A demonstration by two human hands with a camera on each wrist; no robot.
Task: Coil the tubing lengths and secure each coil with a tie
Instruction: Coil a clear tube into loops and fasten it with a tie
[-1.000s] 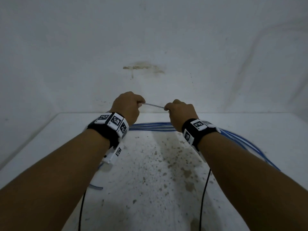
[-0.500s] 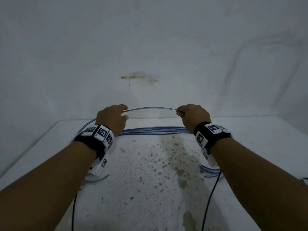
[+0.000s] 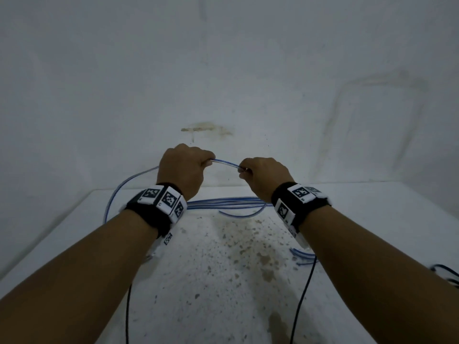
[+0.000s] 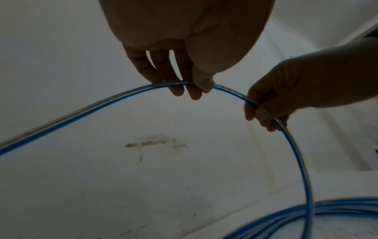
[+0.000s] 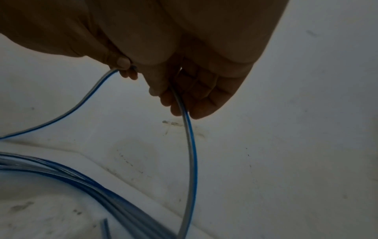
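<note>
A clear tube with a blue stripe [image 3: 227, 163] arches between both raised hands above the table's far end. My left hand [image 3: 185, 167] pinches it between thumb and fingertips [image 4: 201, 84]; from there the tube [image 4: 81, 111] sweeps down to the left. My right hand [image 3: 260, 173] grips the tube a short way along, and the tube [image 5: 190, 145] hangs down from its fingers [image 5: 182, 103]. Several loops of the same blue tubing [image 3: 223, 203] lie bundled on the white table [image 3: 223, 281] under the hands. No tie can be made out.
A stained white wall [image 3: 223, 70] rises right behind the table. Short tube ends [image 3: 301, 254] lie under my right forearm. Black wrist-camera cables [image 3: 301, 301] hang from both wrists. Dark cabling [image 3: 447, 274] shows at the right edge.
The hands spread apart along the tube half a second ago, then came back together and rose. A loop of tube now swings out to the left.
</note>
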